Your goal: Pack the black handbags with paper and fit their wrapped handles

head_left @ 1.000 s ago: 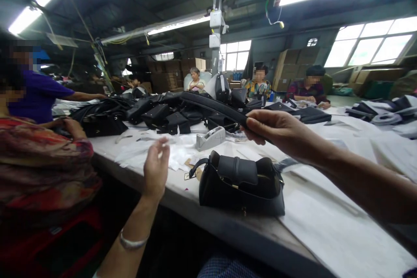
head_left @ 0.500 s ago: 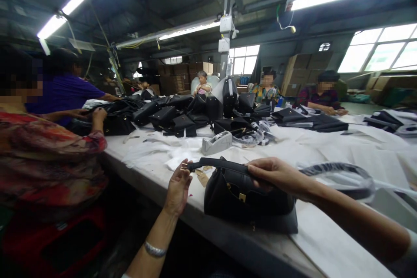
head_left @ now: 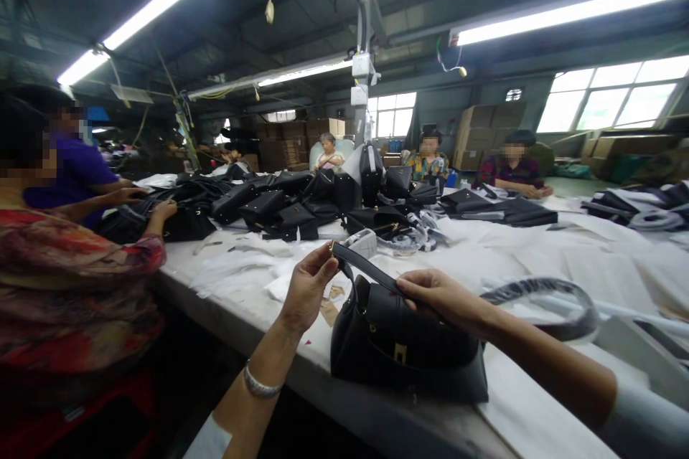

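A black handbag point(head_left: 409, 366) with a gold clasp stands at the near edge of the table. Its black strap point(head_left: 366, 262) rises above the bag's top. My left hand point(head_left: 309, 287) pinches the strap's left end by a small gold buckle point(head_left: 332, 249). Closed on the same strap farther right is my right hand point(head_left: 438, 294), its lower fingers partly hidden behind the hand and strap. The strap slopes down from the left hand to the right. Behind the strap sits a grey tape dispenser point(head_left: 362, 242), partly covered.
Black bags point(head_left: 280, 204) are heaped across the far side of the white-covered table point(head_left: 215, 280). A wrapped strap loop point(head_left: 560, 294) lies to the right. Close on the left, a person in a patterned top point(head_left: 69, 280) handles black pieces; others sit across the table.
My left hand has lifted the strap's buckle end up and to the right, so the strap now slants. My right hand keeps its grip. The view has shifted slightly.
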### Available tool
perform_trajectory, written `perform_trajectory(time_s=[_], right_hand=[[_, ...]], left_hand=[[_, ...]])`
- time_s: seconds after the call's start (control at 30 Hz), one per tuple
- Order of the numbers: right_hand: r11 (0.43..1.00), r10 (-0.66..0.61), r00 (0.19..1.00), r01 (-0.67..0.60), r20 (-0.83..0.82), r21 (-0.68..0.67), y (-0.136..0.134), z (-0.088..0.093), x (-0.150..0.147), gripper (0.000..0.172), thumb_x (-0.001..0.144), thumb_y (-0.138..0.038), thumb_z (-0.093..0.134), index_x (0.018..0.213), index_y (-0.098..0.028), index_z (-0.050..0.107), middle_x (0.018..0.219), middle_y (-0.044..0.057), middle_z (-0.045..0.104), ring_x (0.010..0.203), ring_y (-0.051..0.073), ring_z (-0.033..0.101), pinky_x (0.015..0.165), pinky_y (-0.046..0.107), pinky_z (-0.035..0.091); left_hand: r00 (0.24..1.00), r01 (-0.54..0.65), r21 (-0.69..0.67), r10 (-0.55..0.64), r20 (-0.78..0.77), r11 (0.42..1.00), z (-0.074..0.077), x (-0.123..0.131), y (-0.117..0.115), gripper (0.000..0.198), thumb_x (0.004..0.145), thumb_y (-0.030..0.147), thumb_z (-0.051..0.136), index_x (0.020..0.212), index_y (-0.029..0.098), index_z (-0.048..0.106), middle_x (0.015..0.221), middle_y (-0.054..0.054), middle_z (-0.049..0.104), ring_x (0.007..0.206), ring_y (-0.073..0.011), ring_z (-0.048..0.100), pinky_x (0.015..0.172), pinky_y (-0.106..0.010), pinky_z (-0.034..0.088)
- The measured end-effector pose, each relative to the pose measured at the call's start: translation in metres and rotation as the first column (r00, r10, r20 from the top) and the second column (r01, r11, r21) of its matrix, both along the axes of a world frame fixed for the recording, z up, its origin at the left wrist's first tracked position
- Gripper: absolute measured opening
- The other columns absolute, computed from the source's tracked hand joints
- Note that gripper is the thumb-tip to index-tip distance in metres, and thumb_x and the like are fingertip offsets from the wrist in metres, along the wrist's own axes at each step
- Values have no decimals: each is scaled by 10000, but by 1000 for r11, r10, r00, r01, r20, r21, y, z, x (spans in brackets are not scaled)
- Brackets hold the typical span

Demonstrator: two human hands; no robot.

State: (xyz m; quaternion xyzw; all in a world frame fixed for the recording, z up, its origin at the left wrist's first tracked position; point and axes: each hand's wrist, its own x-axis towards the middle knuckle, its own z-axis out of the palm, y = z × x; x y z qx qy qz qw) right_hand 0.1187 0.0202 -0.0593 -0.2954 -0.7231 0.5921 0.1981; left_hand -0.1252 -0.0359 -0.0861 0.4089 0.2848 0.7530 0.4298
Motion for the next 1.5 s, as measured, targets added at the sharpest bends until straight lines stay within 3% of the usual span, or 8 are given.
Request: perform_trajectory(time_s=[0.27, 0.43, 0.63, 0.83, 0.97, 1.1, 1.23, 1.5], right_hand=[[999, -28, 1000, 28, 1, -28, -1, 8, -3, 541, 755, -665, 680, 814, -129, 630, 554, -59, 471, 415, 36, 281, 394, 193, 160], [974, -82, 986, 110, -145, 196, -13, 21, -14, 600, 909, -632, 502, 1347, -222, 491, 703, -41, 541, 483, 78, 398, 446, 194, 304], [560, -365, 928, 283, -75, 778, -21, 33, -27, 622, 851, -496, 652, 1405, -254, 506, 1125, 87, 611, 1027, 254, 605, 907, 392, 468], [452, -368, 913, 341, -175, 824, -13, 27, -29, 228, 946, -252, 508, 1073, -180, 684, 1123, 92, 654, 1062, 210, 605, 965, 351, 455], [661, -235, 899, 426, -369, 618, -13, 53, -21, 324, 1002, -401, 440, 1055, -185, 676, 1130, 97, 713, 1105, 231, 637, 1032, 421, 441], [864, -114, 655, 437, -747, 251, -10, 94, 7, 373, 1004, -502, 413, 1084, -221, 645, 1156, 60, 727, 1157, 205, 644, 1050, 420, 462], [882, -243, 344, 467, -907, -59, 1, 105, 45, 315, 1038, -370, 389, 999, -251, 678, 1111, -13, 746, 1157, 128, 642, 1069, 352, 465], [802, -507, -89, 316, -857, -507, 0, 69, 93, 508, 1076, -261, 228, 927, -179, 707, 931, 8, 778, 1010, 81, 697, 1019, 262, 515]], left_hand=[[995, 39, 35, -35, -92, 999, 10, 7, -1, 372, 704, 363, 856, 1040, 229, 767, 1056, -43, 766, 1002, -185, 693, 941, -277, 510], [935, 126, 17, -113, -335, 992, 18, 37, -2, 340, 730, 301, 833, 1040, 181, 764, 1049, -87, 757, 1036, -250, 675, 927, -331, 514], [885, 47, 64, -12, -466, 997, 24, 66, 6, 318, 780, 340, 772, 1052, 183, 718, 1087, -87, 716, 987, -246, 677, 858, -331, 549], [823, -26, 65, 58, -565, 998, 17, 77, 14, 334, 722, 303, 806, 1001, 182, 668, 981, -57, 702, 937, -221, 671, 759, -273, 539], [749, 72, -19, -67, -659, 997, 14, 85, 16, 484, 719, 311, 812, 1169, 201, 671, 976, -70, 722, 936, -241, 677, 751, -300, 534], [700, 149, -16, -117, -704, 989, 21, 94, 13, 380, 818, 369, 724, 1175, 240, 720, 1113, -71, 735, 1059, -275, 655, 932, -377, 493], [718, 176, 9, -122, -686, 984, 36, 105, 7, 360, 846, 395, 691, 1175, 252, 720, 1119, -46, 744, 1041, -264, 669, 920, -349, 498], [491, 197, 8, -92, -867, 980, 36, 136, 9, 319, 857, 348, 649, 1131, 207, 727, 1095, -46, 748, 984, -241, 674, 829, -300, 503]])
